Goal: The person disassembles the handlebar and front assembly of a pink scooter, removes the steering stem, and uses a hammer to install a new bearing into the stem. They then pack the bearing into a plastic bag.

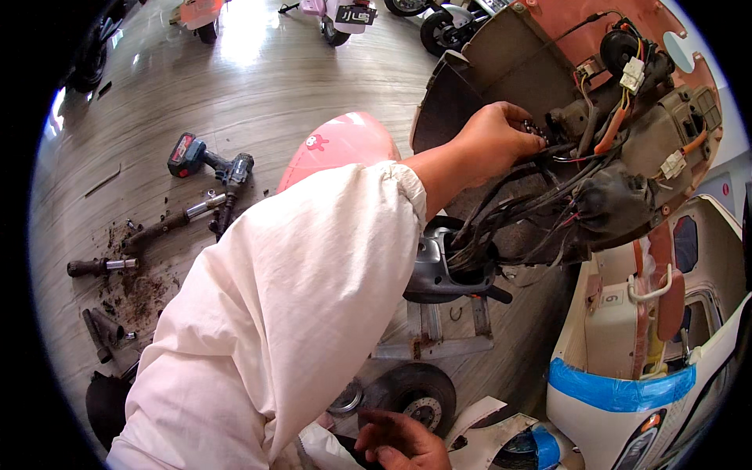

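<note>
My left hand [501, 141], its arm in a white sleeve, reaches into the brown inner side of a scooter body panel [501, 70]. Thumb and fingers are closed on a small dark part [534, 128] beside the wiring; its exact kind is hard to see. A bundle of black wires [517, 204] runs from there down to a grey and black handlebar cover [435, 262]. White plug connectors [631, 76] and an orange-sleeved wire lie farther right. Low in the view, my right hand [403, 442] has its fingers loosely apart, with nothing visible in it.
A cordless impact wrench [227, 168], fork tubes [168, 227] and dirt lie on the floor at left. A pink panel [345, 145] is behind my sleeve. A wheel [415, 395] lies below, a white scooter body with blue tape [619, 388] at right. Scooters [333, 19] stand behind.
</note>
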The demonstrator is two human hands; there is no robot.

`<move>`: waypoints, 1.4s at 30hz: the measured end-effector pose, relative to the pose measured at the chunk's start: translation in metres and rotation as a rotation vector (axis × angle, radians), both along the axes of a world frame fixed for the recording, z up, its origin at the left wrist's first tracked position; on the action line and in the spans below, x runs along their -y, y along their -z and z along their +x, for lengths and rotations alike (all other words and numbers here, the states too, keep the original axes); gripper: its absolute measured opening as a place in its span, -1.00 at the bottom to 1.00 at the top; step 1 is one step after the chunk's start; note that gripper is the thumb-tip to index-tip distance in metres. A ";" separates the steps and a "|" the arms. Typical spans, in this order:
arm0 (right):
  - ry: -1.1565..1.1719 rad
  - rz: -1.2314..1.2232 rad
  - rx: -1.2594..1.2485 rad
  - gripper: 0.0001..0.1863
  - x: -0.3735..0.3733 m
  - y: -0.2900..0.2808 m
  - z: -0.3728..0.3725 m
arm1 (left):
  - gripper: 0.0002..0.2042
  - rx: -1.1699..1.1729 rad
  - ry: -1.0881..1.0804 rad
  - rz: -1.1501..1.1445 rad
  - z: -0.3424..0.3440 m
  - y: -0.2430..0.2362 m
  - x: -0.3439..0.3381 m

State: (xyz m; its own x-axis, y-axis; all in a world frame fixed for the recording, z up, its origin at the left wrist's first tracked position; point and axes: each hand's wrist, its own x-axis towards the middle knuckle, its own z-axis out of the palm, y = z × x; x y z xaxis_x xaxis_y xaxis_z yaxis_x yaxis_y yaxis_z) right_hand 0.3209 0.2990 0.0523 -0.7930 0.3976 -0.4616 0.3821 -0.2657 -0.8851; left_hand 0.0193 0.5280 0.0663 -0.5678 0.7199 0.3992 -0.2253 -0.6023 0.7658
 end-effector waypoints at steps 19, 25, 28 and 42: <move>0.035 0.003 -0.008 -0.50 -0.013 0.003 0.001 | -0.55 0.212 0.192 0.155 0.006 0.002 -0.019; 0.049 -0.006 -0.019 -0.51 -0.015 0.004 0.002 | -0.59 0.218 0.228 0.172 0.007 0.000 -0.018; 0.060 -0.018 -0.005 -0.52 -0.014 0.005 0.004 | -0.57 0.245 0.222 0.157 0.007 0.002 -0.019; 0.049 -0.007 -0.021 -0.55 -0.012 0.000 0.005 | -0.50 0.308 0.269 0.215 0.004 0.011 -0.008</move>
